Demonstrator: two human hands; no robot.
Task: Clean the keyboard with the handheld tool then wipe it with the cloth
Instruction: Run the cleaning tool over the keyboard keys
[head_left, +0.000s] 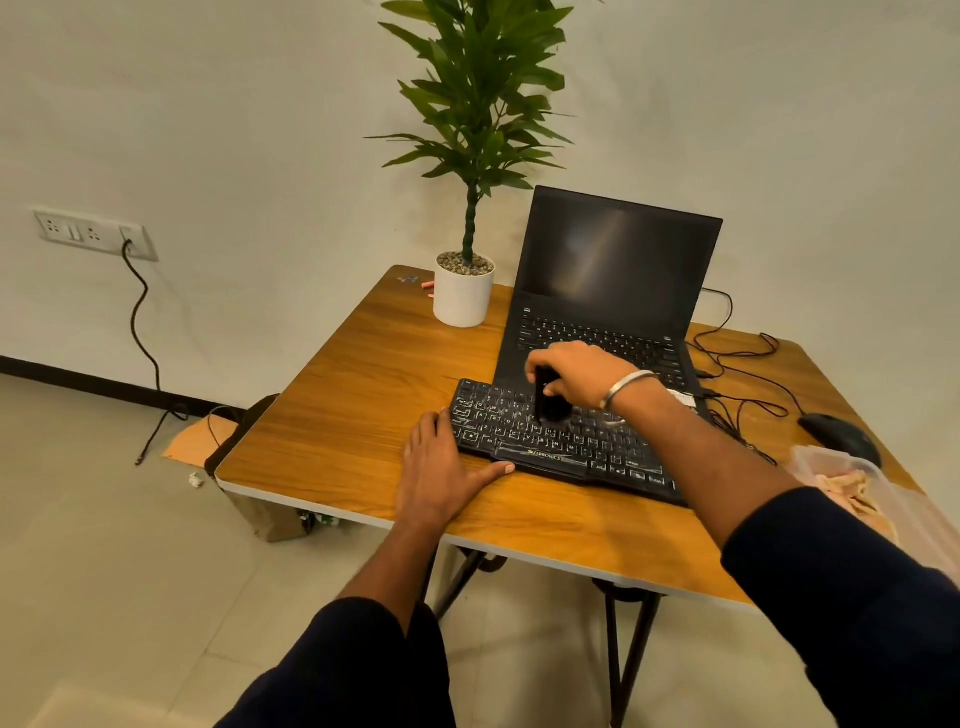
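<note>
Right hand (576, 375) clamped on upright black handheld tool (546, 396), tip on black rectangular keyboard (561, 441) left-centre; uncleaned keys extend rightward along its long axis; left hand (441, 467) flat, fingers spread, bracing left end.

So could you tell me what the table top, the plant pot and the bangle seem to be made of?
Table top: probably wood-grain laminate, given its smooth sheen and pale edge band. Plant pot: matte white, likely ceramic or plastic; unclear which. Bangle on the right wrist: polished silvery metal, judging by its glint.
</note>
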